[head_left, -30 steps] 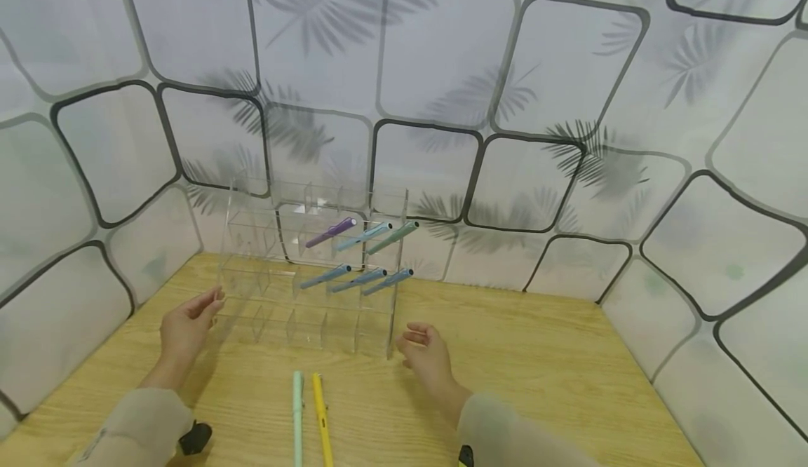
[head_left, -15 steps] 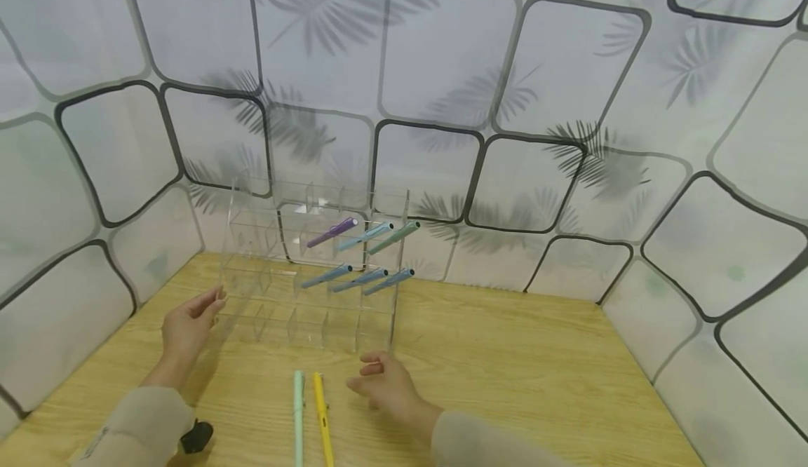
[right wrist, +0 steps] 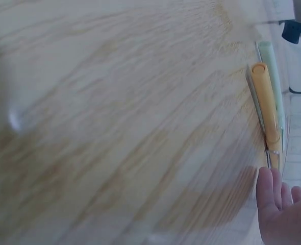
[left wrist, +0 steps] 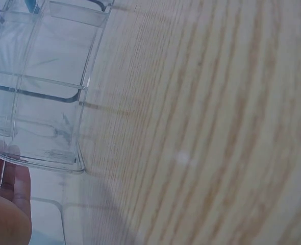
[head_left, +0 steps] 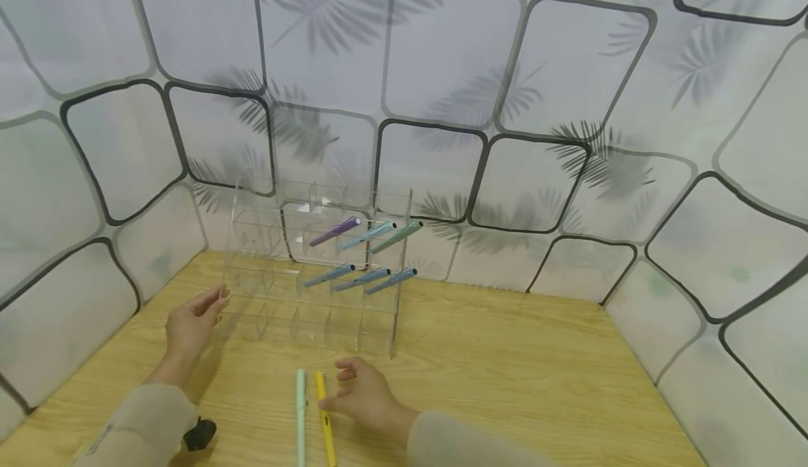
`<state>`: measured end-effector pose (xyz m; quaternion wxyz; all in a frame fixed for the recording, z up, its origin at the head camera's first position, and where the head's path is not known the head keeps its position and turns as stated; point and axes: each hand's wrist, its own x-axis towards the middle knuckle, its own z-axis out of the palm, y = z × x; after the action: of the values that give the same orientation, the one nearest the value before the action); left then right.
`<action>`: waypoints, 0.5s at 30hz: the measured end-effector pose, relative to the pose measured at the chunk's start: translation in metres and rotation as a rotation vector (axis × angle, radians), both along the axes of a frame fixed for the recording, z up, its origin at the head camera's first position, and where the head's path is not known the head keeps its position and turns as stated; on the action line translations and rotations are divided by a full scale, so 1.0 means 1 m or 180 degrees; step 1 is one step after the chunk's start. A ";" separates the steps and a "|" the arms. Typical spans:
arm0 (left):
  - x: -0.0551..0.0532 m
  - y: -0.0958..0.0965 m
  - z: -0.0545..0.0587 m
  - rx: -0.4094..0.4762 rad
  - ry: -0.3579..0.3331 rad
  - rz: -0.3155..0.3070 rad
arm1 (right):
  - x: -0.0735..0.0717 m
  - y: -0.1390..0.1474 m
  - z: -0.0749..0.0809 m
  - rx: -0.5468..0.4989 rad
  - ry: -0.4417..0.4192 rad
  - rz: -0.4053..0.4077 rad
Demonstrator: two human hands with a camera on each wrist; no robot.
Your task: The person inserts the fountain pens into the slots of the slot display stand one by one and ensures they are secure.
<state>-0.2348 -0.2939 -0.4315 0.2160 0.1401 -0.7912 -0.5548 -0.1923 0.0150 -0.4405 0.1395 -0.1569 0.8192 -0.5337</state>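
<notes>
My left hand [head_left: 192,323] pinches the left side edge of a clear acrylic display rack [head_left: 344,307]. In the left wrist view its thumb and fingers [left wrist: 20,189] lie on either side of the panel. My right hand [head_left: 369,393], fingers loosely bent, is at a yellow pen [head_left: 326,428] lying on the table; its thumb appears to touch the pen. A mint green pen [head_left: 300,411] lies just left of the yellow one. The right wrist view shows the fingertips [right wrist: 265,178] close by one end of the yellow pen [right wrist: 264,97].
Tilted in the rack's tiers are a purple pen [head_left: 335,231], a light blue pen [head_left: 369,235], a green pen [head_left: 398,237] and several blue pens [head_left: 362,279]. A patterned curtain [head_left: 435,172] encloses the wooden table [head_left: 505,369].
My right hand has moved left and nearer, from the rack's lower right corner to the yellow pen. The left hand has stayed at the rack's edge.
</notes>
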 end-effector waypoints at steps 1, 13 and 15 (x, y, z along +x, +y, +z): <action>0.000 0.000 0.000 0.0005 -0.0001 -0.0004 | 0.000 -0.002 0.000 0.0014 0.0018 0.0010; 0.003 0.001 0.001 -0.0140 0.0047 -0.0060 | 0.001 -0.018 -0.003 0.0283 0.0130 -0.0083; 0.003 0.001 0.001 -0.0150 0.0052 -0.0057 | 0.002 -0.019 -0.003 0.0344 0.0125 -0.0094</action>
<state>-0.2318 -0.2924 -0.4303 0.2207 0.1234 -0.8034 -0.5390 -0.1901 -0.0035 -0.4434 0.1238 -0.1476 0.8516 -0.4875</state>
